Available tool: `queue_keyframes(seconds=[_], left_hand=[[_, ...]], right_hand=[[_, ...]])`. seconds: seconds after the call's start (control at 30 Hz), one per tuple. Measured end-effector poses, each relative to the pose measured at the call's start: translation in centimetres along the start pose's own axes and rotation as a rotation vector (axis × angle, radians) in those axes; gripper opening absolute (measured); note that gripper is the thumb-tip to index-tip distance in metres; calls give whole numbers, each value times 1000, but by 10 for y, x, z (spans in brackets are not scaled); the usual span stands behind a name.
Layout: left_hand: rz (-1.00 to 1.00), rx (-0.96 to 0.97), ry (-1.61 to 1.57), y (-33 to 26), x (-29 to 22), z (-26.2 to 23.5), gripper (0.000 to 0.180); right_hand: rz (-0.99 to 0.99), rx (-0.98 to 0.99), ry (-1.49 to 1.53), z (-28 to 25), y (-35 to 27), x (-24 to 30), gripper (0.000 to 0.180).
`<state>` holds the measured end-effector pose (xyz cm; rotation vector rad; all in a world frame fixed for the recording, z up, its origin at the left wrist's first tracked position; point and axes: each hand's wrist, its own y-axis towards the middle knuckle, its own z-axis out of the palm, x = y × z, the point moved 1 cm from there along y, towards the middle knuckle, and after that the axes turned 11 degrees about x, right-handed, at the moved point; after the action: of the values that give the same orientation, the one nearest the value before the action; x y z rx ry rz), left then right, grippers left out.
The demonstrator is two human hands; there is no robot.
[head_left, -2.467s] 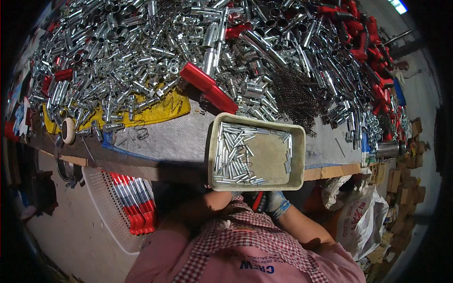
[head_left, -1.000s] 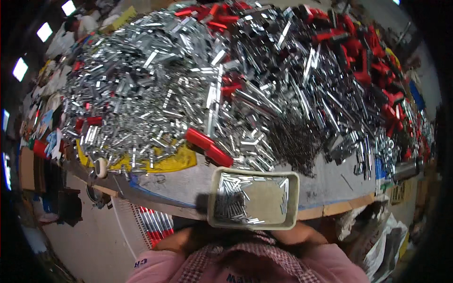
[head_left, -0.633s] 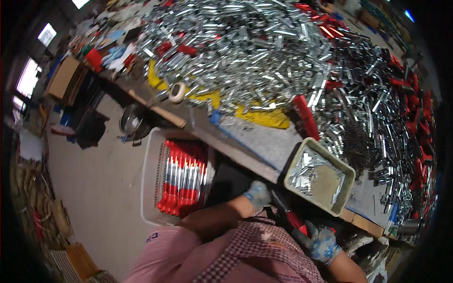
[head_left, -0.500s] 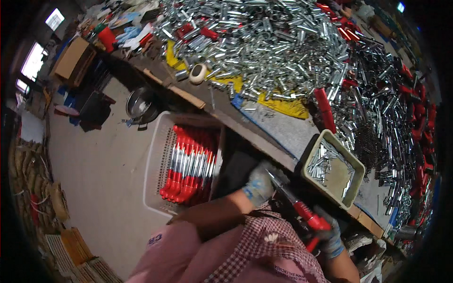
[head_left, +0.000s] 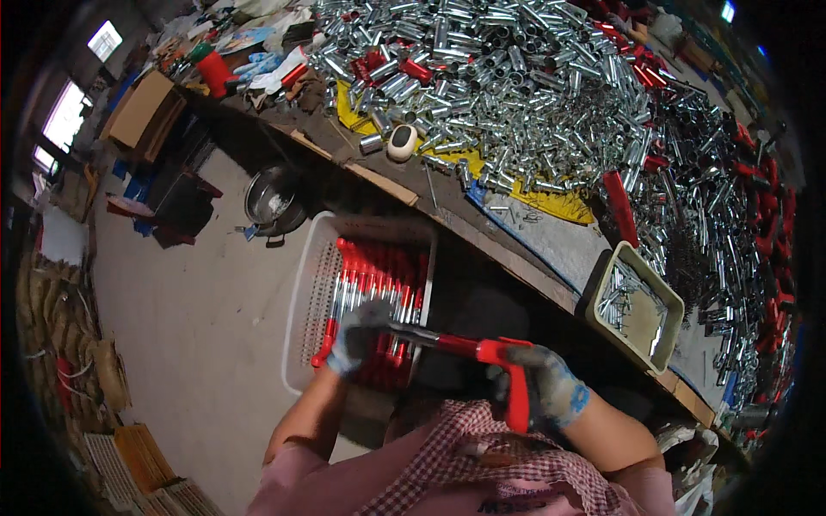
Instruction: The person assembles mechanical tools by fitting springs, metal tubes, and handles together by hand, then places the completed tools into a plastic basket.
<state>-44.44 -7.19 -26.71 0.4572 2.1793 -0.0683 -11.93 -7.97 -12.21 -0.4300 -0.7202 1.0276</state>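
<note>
Both my hands wear grey-and-blue work gloves. Between them, nearly level, is a tool with a red pistol-shaped handle and a silver metal tube [head_left: 456, 344]. My right hand [head_left: 546, 383] is closed round its red handle end. My left hand [head_left: 360, 331], a little blurred, is closed at the silver end; its fingertips are partly hidden. Under the left hand stands a white plastic basket [head_left: 301, 335] holding several similar red-and-silver tools [head_left: 379, 279] laid side by side. The left hand covers part of them.
A workbench edge [head_left: 516, 262] runs diagonally beyond my hands. A big heap of silver metal tubes [head_left: 508, 95] covers it. A cream tray [head_left: 641, 331] of thin metal pins sits near its edge. Red parts [head_left: 766, 224] lie far right. A metal pan [head_left: 275, 202] rests on the floor.
Both hands have swung the tool up and left, from a steep slant beside my apron to nearly level. My left hand is now over the basket. The view has shifted slightly.
</note>
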Motion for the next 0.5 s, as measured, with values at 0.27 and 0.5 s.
queue_keyframes(seconds=[0.27,0.5], left_hand=[[-737,393,214,-90,100,120,23],[-1019,211,193,-103,211,169,57]], right_hand=[[-113,493,-210,-7,99,-25,46],[-48,13,-444,-38,49,-23,43]])
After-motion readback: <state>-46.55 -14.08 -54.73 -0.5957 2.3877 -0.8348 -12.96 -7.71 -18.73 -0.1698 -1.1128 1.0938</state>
